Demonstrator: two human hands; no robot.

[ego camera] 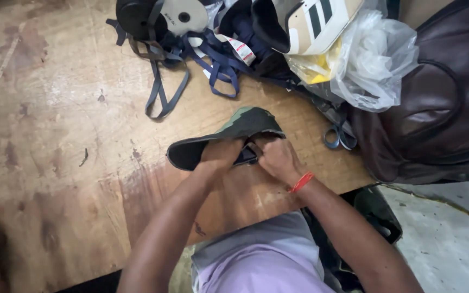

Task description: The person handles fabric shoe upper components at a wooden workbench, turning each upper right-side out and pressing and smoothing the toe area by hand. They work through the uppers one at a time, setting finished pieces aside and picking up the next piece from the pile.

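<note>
A dark shoe upper (229,135) with a green camouflage heel part lies on the wooden table (71,135) in front of me. My left hand (221,153) grips its near edge at the middle. My right hand (278,158), with a red thread at the wrist, pinches the same piece just to the right, fingers closed on the material. Both hands press close together, and a small dark part between them is mostly hidden.
Blue-handled scissors (338,135) lie to the right. A brown leather bag (435,103) fills the right side. Behind are navy straps (191,65), a clear plastic bag (375,59), a cream shoe with black stripes (316,21) and a dark round piece (137,19).
</note>
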